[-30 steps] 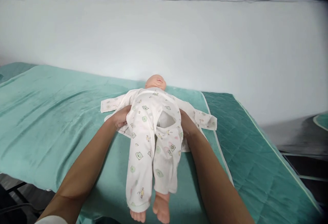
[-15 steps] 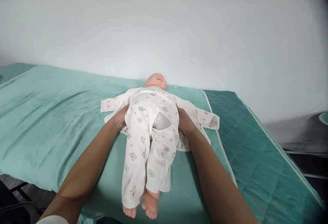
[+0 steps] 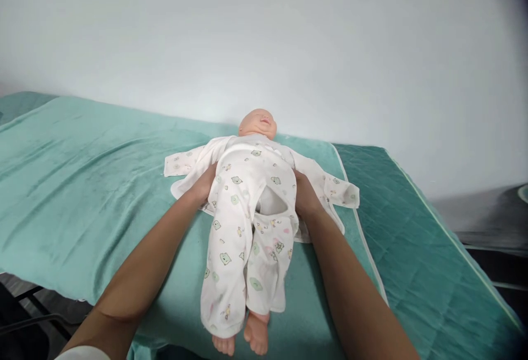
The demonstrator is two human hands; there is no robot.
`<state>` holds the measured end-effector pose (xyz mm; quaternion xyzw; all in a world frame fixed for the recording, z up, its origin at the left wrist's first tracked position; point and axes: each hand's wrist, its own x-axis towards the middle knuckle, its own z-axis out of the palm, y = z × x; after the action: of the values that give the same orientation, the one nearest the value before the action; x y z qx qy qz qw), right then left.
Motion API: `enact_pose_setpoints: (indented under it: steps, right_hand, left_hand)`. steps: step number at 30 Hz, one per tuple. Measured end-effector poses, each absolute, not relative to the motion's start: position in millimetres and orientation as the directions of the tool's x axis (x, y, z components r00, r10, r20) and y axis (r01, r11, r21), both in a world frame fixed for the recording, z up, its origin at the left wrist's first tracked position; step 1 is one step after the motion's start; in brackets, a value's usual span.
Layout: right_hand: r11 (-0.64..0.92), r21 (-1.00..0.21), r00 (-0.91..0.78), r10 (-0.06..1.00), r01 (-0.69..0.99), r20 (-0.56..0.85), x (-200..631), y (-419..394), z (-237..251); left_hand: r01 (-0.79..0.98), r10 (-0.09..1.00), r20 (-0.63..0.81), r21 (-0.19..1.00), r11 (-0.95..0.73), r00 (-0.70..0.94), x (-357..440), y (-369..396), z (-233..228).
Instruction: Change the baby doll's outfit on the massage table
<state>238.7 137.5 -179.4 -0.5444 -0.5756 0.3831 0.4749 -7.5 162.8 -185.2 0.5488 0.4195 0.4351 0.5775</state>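
Note:
A baby doll [image 3: 260, 121] lies on its back with its head toward the wall. It wears patterned white trousers [image 3: 231, 228] with an open crotch, through which something white shows. Beneath it a white long-sleeved top [image 3: 317, 176] is spread open, sleeves out to both sides. My left hand [image 3: 203, 187] presses against the trousers at the left hip, its fingers hidden behind the cloth and the doll. At the opposite hip, my right hand [image 3: 304, 192] touches the trousers, its fingers likewise out of sight. Both bare feet [image 3: 256, 333] stick out of the trouser legs.
A light green cover [image 3: 103, 184] with folds lies under the doll. To the right shows a darker quilted green pad [image 3: 424, 250] with a pale edge. Behind stands a white wall [image 3: 264, 46]. At lower left, dark metal bars [image 3: 37, 310] are seen beside the bed's edge.
The view has tilted down slightly, and the doll sits a little further right in it. The doll's head has turned slightly. Both hands stay at the hips.

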Motion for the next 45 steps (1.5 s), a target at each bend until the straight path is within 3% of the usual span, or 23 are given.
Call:
enact_pose_setpoints:
  steps: [5, 8, 12, 16, 19, 22, 25, 29, 35, 45]
  right_hand:
    - [0.102, -0.902, 0.096, 0.983, 0.42, 0.155, 245, 142, -186]
    - [0.106, -0.832, 0.152, 0.963, 0.545, 0.223, 248, 143, -191]
    - [0.138, -0.839, 0.315, 0.885, 0.526, 0.343, 245, 143, -190]
    - [0.302, -0.857, 0.265, 0.862, 0.418, 0.433, 236, 154, -181]
    - [0.358, -0.871, 0.131, 0.898, 0.336, 0.419, 232, 168, -176]
    - [0.331, -0.889, 0.074, 0.926, 0.317, 0.371, 231, 180, -174]
    - [0.29, -0.892, 0.041, 0.945, 0.348, 0.324, 231, 187, -171]
    - [0.236, -0.869, -0.074, 0.971, 0.435, 0.227, 235, 194, -161]
    - [0.324, -0.787, -0.292, 0.937, 0.525, 0.191, 242, 200, -149]
    - [0.128, -0.898, 0.051, 0.985, 0.421, 0.165, 232, 229, -168]
  left_hand:
    - [0.311, 0.959, 0.125, 0.928, -0.204, 0.255, -14, 167, -173]
    - [0.486, 0.969, 0.209, 0.839, -0.246, 0.131, -16, 170, -172]
    - [0.456, 0.932, 0.363, 0.832, -0.315, -0.018, -14, 176, -173]
    - [0.413, 0.877, 0.477, 0.789, -0.456, 0.057, -7, 192, -165]
    - [0.343, 0.888, 0.416, 0.819, -0.46, 0.196, -2, 209, -160]
    - [0.293, 0.915, 0.33, 0.873, -0.389, 0.23, 1, 224, -158]
    - [0.274, 0.94, 0.233, 0.914, -0.299, 0.248, 0, 231, -157]
    - [0.296, 0.913, 0.076, 0.932, -0.208, 0.401, -8, 234, -150]
    - [0.245, 0.89, 0.132, 0.934, -0.258, 0.435, -6, 237, -148]
    - [0.252, 0.929, 0.252, 0.913, -0.321, 0.27, 14, 247, -164]
